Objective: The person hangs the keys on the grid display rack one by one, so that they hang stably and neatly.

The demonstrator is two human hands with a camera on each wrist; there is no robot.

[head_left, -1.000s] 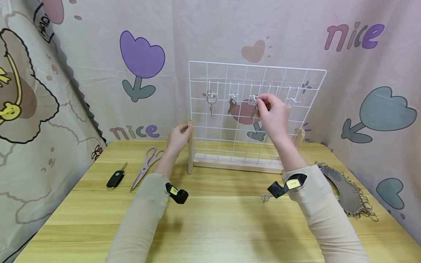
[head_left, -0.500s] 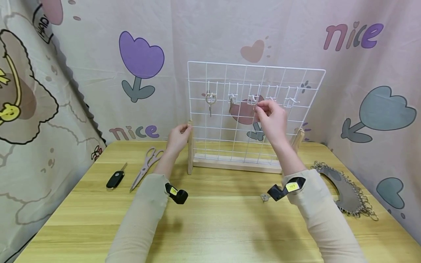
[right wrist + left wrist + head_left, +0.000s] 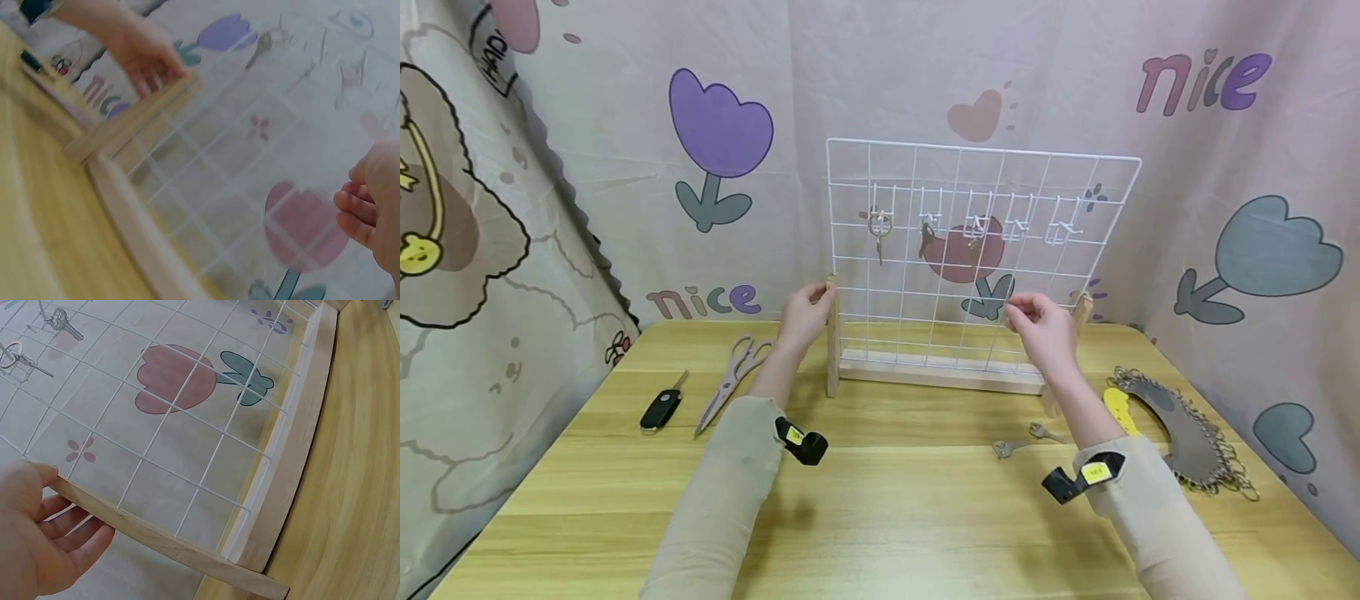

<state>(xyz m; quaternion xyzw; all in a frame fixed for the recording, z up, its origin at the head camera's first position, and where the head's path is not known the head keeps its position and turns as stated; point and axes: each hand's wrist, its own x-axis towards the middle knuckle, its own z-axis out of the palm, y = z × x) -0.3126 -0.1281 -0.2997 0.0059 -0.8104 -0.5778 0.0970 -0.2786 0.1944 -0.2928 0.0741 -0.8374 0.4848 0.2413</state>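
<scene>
My left hand [image 3: 805, 318] grips the wooden post [image 3: 169, 544] at the left end of a white wire grid rack [image 3: 895, 333], thumb on one side and fingers on the other. Three keys hang from white hooks on the grid: a key on a ring [image 3: 880, 237] at the left, a second key [image 3: 927, 240], and a third key [image 3: 974, 250]. My right hand [image 3: 1045, 329] hovers in front of the grid's lower right part, fingers loosely curled, nothing visible in it. Two loose keys lie on the table below: one key [image 3: 1003, 449] and another key [image 3: 1041, 432].
Two more hooks [image 3: 1017, 229] hang at the grid's right. A black car key [image 3: 661, 409] and scissors [image 3: 730, 383] lie at the left. At the right lies a grey curved piece [image 3: 1202, 442] edged with metal rings, beside a yellow object [image 3: 1120, 410]. Printed curtains surround the table.
My right hand has let go of the third key, which hangs on its hook, and has moved down and right. The left hand stays on the post.
</scene>
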